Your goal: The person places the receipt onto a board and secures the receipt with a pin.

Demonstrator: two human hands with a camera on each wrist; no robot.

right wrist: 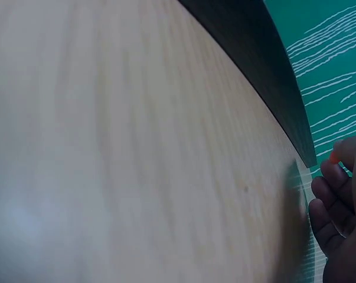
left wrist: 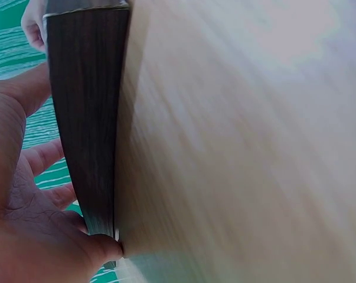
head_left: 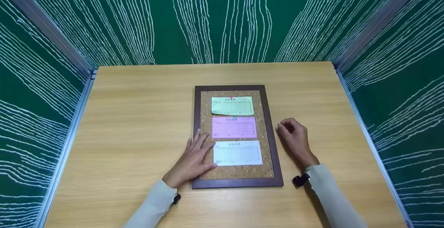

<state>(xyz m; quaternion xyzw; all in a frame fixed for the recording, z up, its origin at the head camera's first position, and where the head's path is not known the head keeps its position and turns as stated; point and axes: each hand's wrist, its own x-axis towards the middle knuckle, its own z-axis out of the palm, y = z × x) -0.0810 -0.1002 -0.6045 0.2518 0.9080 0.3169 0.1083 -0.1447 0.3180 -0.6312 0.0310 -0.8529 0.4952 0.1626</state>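
Note:
A cork board (head_left: 242,172) in a dark brown frame lies on the table. On it, one below another, are a green printed slip (head_left: 232,106) with a pink push pin (head_left: 231,97) at its top, a purple slip (head_left: 234,128) with a green push pin (head_left: 235,118), and a white slip (head_left: 237,153). My left hand (head_left: 192,157) rests spread over the frame's left side, its thumb and index finger at the white slip's left edge. Just right of the frame, my right hand (head_left: 295,137) pinches a small orange push pin (right wrist: 334,157) between thumb and index finger, most of it hidden.
The wooden table (head_left: 138,117) extends on both sides of the board. Green walls with white wavy lines (head_left: 236,19) enclose its back and sides, with metal posts (head_left: 378,26) at the corners. Both wrists wear small black cameras (head_left: 300,179).

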